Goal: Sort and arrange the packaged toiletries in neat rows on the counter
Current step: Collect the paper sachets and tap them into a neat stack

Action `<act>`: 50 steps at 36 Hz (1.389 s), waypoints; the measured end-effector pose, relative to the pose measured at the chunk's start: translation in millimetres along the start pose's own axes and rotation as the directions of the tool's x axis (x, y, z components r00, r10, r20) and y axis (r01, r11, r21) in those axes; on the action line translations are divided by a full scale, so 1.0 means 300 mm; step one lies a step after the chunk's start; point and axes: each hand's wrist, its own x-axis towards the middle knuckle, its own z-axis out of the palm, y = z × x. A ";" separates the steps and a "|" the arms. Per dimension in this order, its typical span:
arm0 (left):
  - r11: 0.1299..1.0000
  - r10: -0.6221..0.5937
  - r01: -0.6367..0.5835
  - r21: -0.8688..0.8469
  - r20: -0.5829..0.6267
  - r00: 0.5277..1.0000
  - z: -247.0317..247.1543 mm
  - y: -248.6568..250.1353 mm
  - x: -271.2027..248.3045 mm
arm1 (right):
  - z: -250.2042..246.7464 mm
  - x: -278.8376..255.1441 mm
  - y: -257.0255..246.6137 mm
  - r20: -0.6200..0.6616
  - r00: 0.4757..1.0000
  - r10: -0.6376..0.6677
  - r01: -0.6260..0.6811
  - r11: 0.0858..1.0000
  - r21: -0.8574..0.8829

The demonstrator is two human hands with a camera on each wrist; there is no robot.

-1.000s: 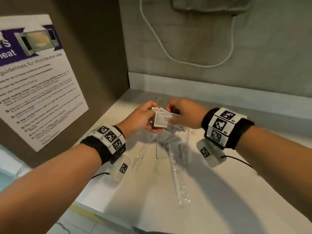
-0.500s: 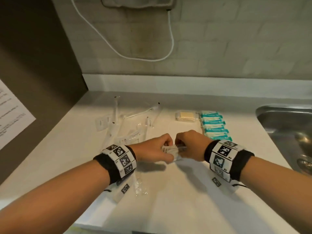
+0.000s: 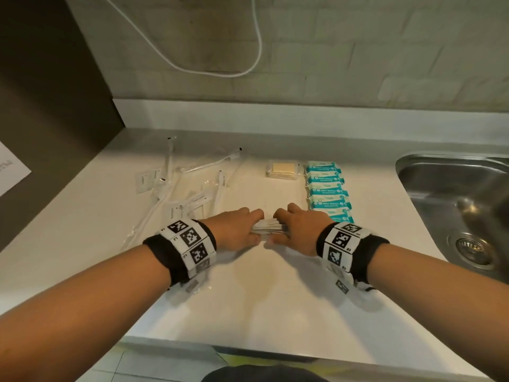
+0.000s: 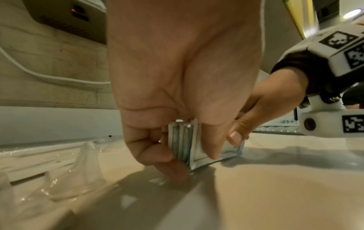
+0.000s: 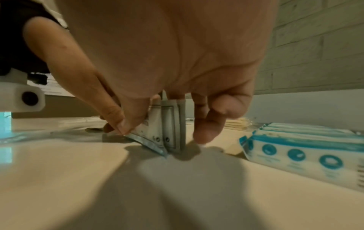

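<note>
Fingers [image 4: 211, 149], left hand [image 3: 237, 230]: curled round the left end of a stack of flat white sachets [image 3: 268, 230], thumb on the near face. Fingers, right hand [image 3: 301, 230]: curled round the right end of the same stack, thumb tip pressed to its near face. Both hands pinch the stack together.

Stack of sachets: several thin packets, held upright on their long edges, lower edges touching the bench [image 3: 248, 299], about midway between its back and front edges.

Wipe packs [image 3: 327, 188]: white with teal print, laid in one row running from the back of the bench toward the front, overlapping; nearest pack just beside the right hand.

Yellow pads in a clear wrapper [image 3: 282, 169]: at the back end of that row, just to its left.

Clear-wrapped toothbrushes and small labelled packets [image 3: 190, 186]: loose and crossed over one another, toward the back left corner of the bench.

Steel sink [image 3: 462, 205]: set into the bench at its right edge.

White cable [image 3: 220, 73]: hangs in a loop on the tiled wall behind.
</note>
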 end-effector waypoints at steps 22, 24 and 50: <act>0.998 -0.057 0.058 -0.038 0.034 0.998 0.018 0.050 0.039 | 0.010 0.052 0.007 0.153 0.988 0.025 -0.080 0.929 0.360; 0.998 -0.050 0.052 -0.036 0.039 0.998 0.009 0.047 0.039 | 0.007 0.058 0.006 0.141 0.990 0.024 -0.073 0.934 0.349; 0.953 0.046 -0.082 -0.291 -0.129 0.991 -0.007 -0.068 0.013 | -0.016 0.085 0.033 0.025 0.995 0.094 -0.097 0.964 0.248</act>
